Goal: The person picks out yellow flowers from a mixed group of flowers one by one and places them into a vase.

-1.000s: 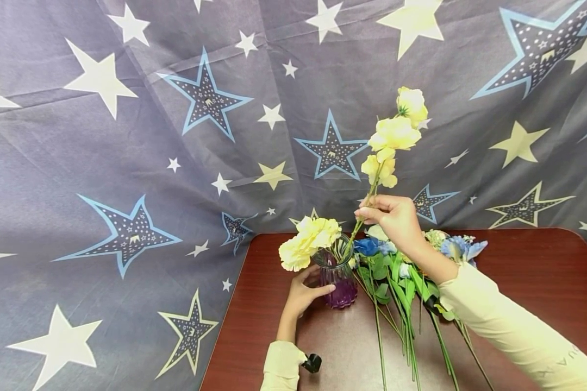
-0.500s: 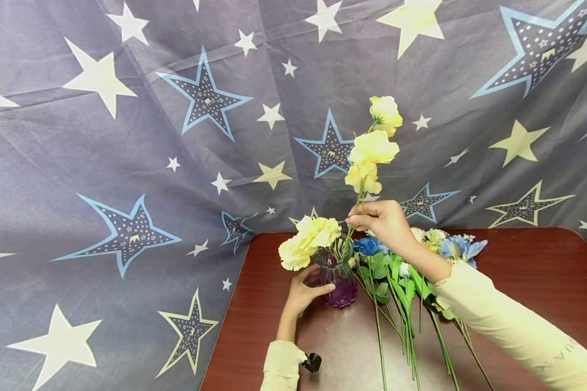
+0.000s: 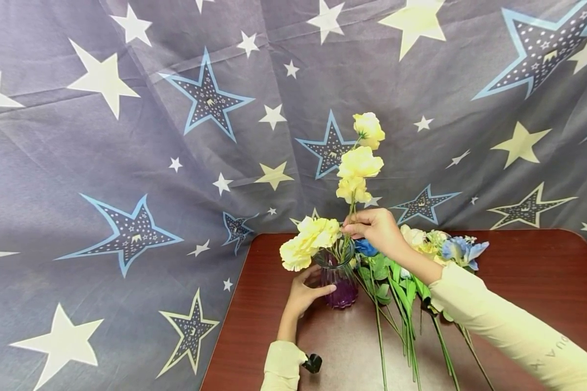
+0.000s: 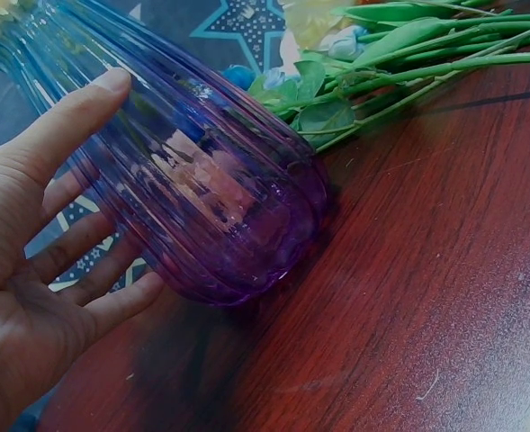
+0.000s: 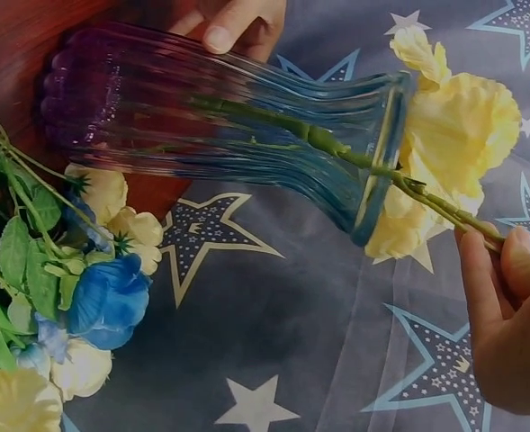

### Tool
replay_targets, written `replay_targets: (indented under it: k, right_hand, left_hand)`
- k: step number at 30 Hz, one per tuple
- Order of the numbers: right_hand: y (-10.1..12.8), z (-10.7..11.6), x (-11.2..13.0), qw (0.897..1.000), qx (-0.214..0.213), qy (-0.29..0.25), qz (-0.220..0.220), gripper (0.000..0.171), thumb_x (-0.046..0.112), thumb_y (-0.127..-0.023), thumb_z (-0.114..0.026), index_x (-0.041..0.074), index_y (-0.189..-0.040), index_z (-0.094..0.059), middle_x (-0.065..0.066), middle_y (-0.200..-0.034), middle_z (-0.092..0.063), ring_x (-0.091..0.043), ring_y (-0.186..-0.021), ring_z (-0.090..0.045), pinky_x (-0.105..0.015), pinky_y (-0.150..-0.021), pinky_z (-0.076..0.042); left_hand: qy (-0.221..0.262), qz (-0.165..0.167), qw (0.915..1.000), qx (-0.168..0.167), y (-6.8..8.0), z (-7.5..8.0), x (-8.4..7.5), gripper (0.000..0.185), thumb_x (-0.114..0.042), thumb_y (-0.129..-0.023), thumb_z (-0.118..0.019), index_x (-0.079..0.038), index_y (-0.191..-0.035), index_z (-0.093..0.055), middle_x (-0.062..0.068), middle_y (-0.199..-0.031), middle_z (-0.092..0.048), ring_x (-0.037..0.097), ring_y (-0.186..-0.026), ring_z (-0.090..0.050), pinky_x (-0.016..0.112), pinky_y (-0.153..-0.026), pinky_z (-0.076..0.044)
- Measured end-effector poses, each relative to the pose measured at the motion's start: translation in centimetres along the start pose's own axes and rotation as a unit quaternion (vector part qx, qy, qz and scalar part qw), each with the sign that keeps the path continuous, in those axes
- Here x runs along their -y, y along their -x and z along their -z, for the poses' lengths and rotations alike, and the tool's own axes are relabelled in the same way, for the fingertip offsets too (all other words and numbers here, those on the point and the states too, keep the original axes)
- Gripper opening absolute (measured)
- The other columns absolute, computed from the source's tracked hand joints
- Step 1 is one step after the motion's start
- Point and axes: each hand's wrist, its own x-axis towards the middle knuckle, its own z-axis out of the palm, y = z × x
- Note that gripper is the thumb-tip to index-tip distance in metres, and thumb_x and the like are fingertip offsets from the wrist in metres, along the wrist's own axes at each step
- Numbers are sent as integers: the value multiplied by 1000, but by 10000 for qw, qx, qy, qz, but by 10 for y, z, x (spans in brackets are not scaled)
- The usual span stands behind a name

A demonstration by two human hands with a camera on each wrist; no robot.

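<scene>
A ribbed glass vase [image 3: 341, 290], purple at its base and bluish toward the rim, stands upright on the table. My left hand [image 3: 302, 293] holds it from the left side, thumb on the near face and fingers reaching behind, as the left wrist view shows. Above the rim, my right hand [image 3: 379, 231] pinches the green stem [image 5: 444, 209] of a yellow flower spray [image 3: 359, 163] with several blooms. That stem passes through the mouth, its lower end visible inside the glass. Another yellow flower [image 3: 307, 243] sits in the vase, its blooms leaning left over the rim.
Several artificial flowers, among them a blue rose [image 5: 110, 301] and a pale blue bloom [image 3: 462, 250], lie right of the vase. Their long stems [image 3: 411, 347] point toward the near edge of the reddish-brown table [image 3: 533, 271]. A star-printed cloth [image 3: 254, 163] hangs behind.
My right hand has moved left and down, carrying the yellow spray with it, and the stem is lower in the vase. The left hand and vase have stayed in place.
</scene>
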Motion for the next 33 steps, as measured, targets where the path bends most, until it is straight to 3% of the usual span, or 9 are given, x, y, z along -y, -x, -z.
replay_targets:
  k: [5,12,23,28,31,33]
  right_hand:
    - [0,-5,-4,9998,47,156,69,7,3,-91,-74,-1,-89,-79,-18,-89,-78,-33,-77,-75,-27,-68,-61]
    - [1,-12,-10,9999,134,-48,-25,7,-1,-90,-74,-6,-90,-77,-21,-92,-78,-38,-81,-76,-32,-70,-64]
    - [3,-21,-18,9985,255,421,-221,7,5,-89,-76,-1,-88,-79,-17,-88,-78,-35,-77,-75,-31,-70,-63]
    - [5,-27,-22,9973,401,612,-64,16,7,-89,-77,1,-74,-73,-10,-73,-73,-20,-64,-67,-23,-63,-55]
    - [6,-30,-22,9960,538,712,46,17,8,-90,-76,3,-74,-73,-9,-66,-65,-12,-58,-52,-21,-58,-45]
    - [7,-31,-22,9951,601,772,125,11,9,-90,-76,5,-80,-77,-10,-68,-68,-11,-58,-51,-21,-57,-43]
  left_hand:
    - [35,15,10000,47,2,1,-6,67,-12,-78,-88,0,-138,-60,27,-128,-66,47,-122,-61,51,-98,-56]
    - [47,35,10000,51,1,1,-4,68,-11,-77,-88,1,-137,-60,29,-127,-66,48,-122,-60,59,-101,-52]
    - [63,55,10000,30,2,1,-6,68,-10,-77,-88,2,-137,-59,30,-128,-65,48,-122,-60,60,-102,-51]
    - [112,70,9999,41,2,1,-7,67,-9,-77,-88,2,-137,-59,29,-128,-65,47,-122,-61,59,-103,-51]
    - [75,78,9999,37,1,1,-6,67,-10,-77,-88,1,-137,-59,28,-128,-65,45,-122,-62,57,-102,-52]
    - [37,79,10000,18,1,1,-5,67,-11,-77,-88,0,-137,-60,27,-128,-66,44,-122,-62,55,-102,-53]
